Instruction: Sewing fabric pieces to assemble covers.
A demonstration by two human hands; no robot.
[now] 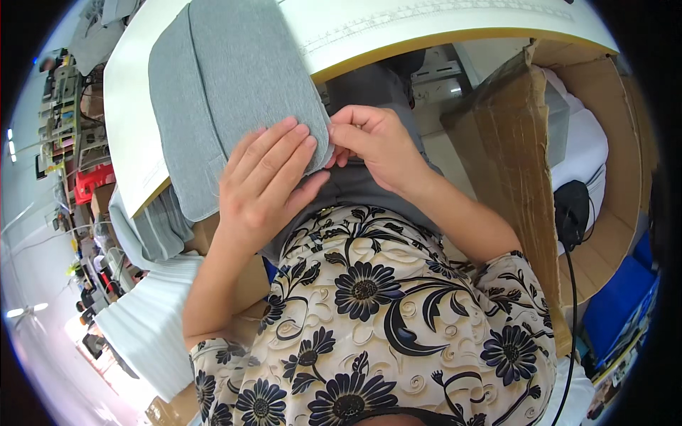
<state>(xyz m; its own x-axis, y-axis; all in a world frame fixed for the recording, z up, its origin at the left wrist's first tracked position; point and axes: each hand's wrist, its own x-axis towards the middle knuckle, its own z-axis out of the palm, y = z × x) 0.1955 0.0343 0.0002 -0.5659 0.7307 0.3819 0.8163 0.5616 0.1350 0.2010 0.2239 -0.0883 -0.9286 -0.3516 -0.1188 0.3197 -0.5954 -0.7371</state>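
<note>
A grey folded fabric piece (220, 64) with a long seam lies over the near edge of the white table (128, 92), its lower part hanging past that edge. My left hand (259, 181) rests across its lower right portion, fingers extended on top and thumb out beside the corner. At the fabric's right edge, my right hand (373, 145) has thumb and index finger pinched on the cloth, the other fingers curled and partly hidden behind it.
A large cardboard box (497, 156) at right holds white material (579, 142) and a black object (572, 213) with a cable. Blue items (618, 305) lie beyond. Grey cloth (160, 227) and stacked white sheets (149, 319) are at lower left; cluttered shelves (71, 113) stand farther left.
</note>
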